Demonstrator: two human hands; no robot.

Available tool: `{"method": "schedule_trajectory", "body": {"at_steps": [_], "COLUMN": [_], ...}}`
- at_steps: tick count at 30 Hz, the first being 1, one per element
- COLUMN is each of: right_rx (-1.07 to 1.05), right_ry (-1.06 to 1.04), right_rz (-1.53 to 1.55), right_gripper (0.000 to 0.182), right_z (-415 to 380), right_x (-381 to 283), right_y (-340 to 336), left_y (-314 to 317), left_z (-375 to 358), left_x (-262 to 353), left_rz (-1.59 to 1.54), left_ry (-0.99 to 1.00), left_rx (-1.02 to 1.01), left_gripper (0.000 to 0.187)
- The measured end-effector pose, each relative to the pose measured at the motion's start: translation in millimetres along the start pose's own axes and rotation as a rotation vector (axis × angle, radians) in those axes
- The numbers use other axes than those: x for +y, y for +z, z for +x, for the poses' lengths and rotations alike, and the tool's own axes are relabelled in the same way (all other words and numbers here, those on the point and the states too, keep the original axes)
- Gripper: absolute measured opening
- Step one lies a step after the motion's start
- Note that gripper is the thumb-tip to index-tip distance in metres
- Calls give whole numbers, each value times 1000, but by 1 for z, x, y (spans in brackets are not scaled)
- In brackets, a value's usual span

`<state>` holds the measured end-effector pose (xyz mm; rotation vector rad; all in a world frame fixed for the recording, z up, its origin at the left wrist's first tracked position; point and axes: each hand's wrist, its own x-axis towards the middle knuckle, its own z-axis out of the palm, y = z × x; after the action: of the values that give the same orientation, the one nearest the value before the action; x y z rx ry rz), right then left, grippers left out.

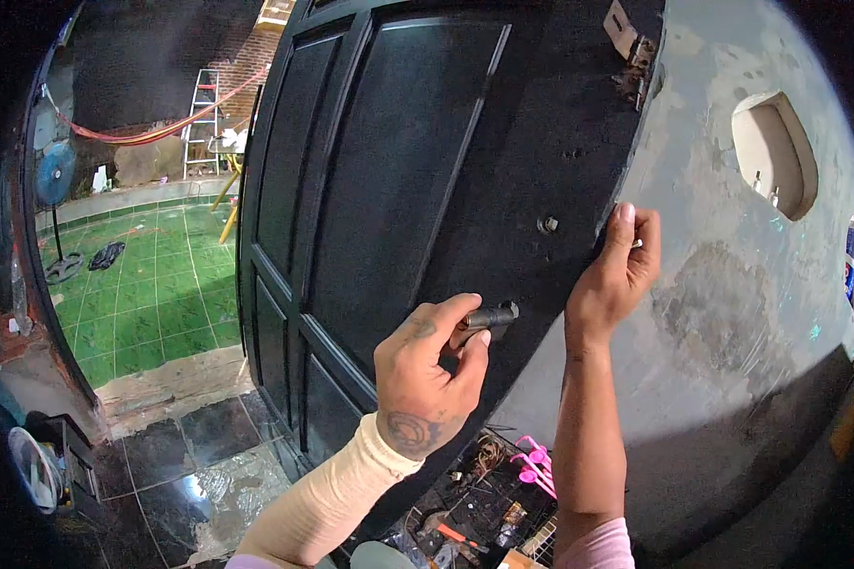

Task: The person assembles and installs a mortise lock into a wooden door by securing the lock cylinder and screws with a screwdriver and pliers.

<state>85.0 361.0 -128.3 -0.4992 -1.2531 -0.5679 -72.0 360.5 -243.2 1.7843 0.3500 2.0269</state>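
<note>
My left hand pinches a dark lock cylinder between thumb and fingers. The cylinder's far end lies right at a hole low on the black panelled door. At the door's edge my right hand is closed, thumb up, with the fingers curled. A small pale tip pokes out between those fingers; I cannot tell what it belongs to. Above the cylinder, a round metal fitting sits in another hole. Higher up, a worn metal latch is fixed near the door's edge.
Below the door, tools and pink plastic pieces crowd a dark rack. A grey plastered wall with a niche rises on the right. Beyond the doorway are a green tiled floor, a fan, a ladder and a hammock.
</note>
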Motion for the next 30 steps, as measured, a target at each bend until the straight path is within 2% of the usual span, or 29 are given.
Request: {"method": "schedule_trajectory", "body": {"at_steps": [7,16,20,21,22,25,30], "right_rx": [21,20,-107,-118,-192,-380,-348], "right_ry": [51,-3,130,248,244,234,275], "right_rz": [36,19,6,94,54,-43,120], "right_gripper": [27,20,21,27,28,33,34], "right_z": [-3,-13,-16,-8,1,22,21], "right_x": [-4,8,2,-4,-7,-8,-15], "right_y": [1,-5,-22,-21,-23,-35,-39], "left_y": [3,-7,-17,-18,-18,-16,-7], "left_z": [2,-11,-27,-31,-35,-38,-47], "left_x": [-2,-4,-17,-17,-17,-7,-1], "left_rz": [-1,32,-9,-36,-63,-39,-108], "left_ry": [6,-29,-121,-166,-212,-165,-144], "left_rx": [-8,36,-12,-30,-53,-108,-178], "left_gripper": [28,28,30,31,31,31,31]}}
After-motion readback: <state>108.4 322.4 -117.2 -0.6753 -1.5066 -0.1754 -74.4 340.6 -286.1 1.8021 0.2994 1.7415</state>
